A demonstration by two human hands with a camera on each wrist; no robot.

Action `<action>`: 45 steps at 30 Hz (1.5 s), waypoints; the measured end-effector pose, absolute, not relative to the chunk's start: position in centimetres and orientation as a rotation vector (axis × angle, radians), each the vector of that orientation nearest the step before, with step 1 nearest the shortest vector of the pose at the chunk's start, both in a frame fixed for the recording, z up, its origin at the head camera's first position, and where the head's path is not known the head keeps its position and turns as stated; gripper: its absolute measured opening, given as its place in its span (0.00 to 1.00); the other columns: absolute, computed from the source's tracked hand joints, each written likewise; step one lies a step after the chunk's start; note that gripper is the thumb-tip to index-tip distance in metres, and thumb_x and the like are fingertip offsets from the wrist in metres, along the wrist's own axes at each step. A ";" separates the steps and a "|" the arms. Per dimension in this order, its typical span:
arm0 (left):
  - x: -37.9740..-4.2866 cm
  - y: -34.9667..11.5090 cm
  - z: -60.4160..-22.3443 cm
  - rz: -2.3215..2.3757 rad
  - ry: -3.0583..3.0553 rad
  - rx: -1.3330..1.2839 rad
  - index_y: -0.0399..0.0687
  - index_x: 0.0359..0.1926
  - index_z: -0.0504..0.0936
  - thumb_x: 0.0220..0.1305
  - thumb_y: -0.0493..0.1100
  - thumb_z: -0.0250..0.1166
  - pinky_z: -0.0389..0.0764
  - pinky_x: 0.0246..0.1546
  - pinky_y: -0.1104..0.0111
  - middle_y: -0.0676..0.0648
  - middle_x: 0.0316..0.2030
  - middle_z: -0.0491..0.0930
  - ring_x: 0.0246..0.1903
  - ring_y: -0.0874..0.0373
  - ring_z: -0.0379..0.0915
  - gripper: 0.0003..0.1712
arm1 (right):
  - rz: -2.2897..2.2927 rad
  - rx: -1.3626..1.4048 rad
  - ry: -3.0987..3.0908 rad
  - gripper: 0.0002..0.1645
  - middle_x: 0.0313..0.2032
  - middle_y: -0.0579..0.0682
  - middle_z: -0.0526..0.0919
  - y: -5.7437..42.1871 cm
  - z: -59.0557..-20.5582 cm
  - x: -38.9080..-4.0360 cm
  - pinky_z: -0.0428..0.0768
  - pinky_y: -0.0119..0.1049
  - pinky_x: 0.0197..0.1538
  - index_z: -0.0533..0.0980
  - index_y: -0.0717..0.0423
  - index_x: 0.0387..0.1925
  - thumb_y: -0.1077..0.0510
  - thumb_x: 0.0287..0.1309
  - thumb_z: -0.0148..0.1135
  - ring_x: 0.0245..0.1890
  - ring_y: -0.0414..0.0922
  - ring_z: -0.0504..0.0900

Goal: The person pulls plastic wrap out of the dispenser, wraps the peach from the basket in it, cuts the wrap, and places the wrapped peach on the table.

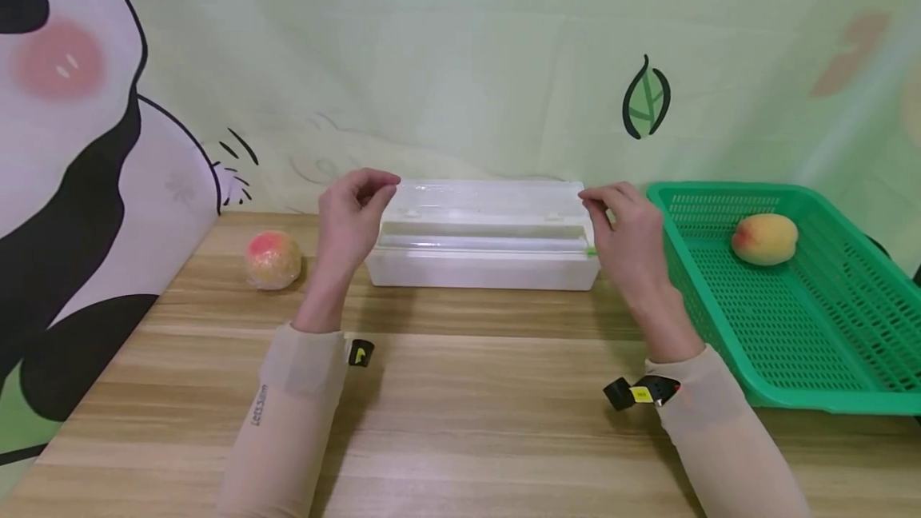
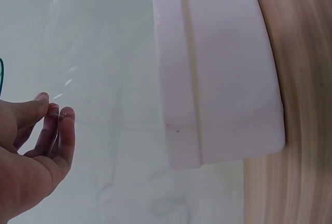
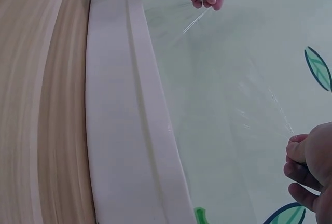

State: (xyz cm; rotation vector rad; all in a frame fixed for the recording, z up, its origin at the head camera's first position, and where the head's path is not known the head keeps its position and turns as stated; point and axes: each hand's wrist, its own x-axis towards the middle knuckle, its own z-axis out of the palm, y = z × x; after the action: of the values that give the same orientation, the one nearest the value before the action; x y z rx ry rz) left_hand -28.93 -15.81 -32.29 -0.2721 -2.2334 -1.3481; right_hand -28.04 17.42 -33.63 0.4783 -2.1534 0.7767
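Note:
A white cling film dispenser box [image 1: 482, 270] stands on the table with its lid raised and a roll [image 1: 482, 243] visible inside. My left hand [image 1: 350, 214] pinches one corner of a clear sheet of cling film [image 3: 259, 112] between thumb and fingers, above the box's left end. Above the right end, my right hand [image 1: 627, 238] pinches the other corner. Between the hands the film is spread out, see-through with faint shiny creases. On the left of the box sits a peach [image 1: 273, 260] that looks wrapped in film.
To the right is a green plastic basket [image 1: 748, 378] with a yellow, red-tinged peach [image 1: 765, 239] in it. A wooden table [image 1: 489, 406] carries everything. Close behind the box hangs a pale green printed cloth [image 1: 489, 86]. A green tab [image 1: 592, 251] shows at the box's right end.

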 end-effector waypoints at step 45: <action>-27.0 -16.2 -28.1 -1.241 -2.182 -0.365 0.39 0.43 0.84 0.67 0.33 0.63 0.75 0.39 0.71 0.50 0.39 0.81 0.35 0.61 0.74 0.06 | 0.810 0.455 -1.964 0.05 0.35 0.52 0.83 16.9 -29.8 -25.5 0.71 0.23 0.44 0.85 0.62 0.37 0.67 0.61 0.65 0.36 0.51 0.83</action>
State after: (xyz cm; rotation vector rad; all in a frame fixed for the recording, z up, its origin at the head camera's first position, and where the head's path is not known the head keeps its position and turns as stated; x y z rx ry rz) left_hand -27.02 -16.19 -28.10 -0.3645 -2.1824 -1.2414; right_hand -25.54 16.89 -29.79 0.4553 -1.9644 0.8095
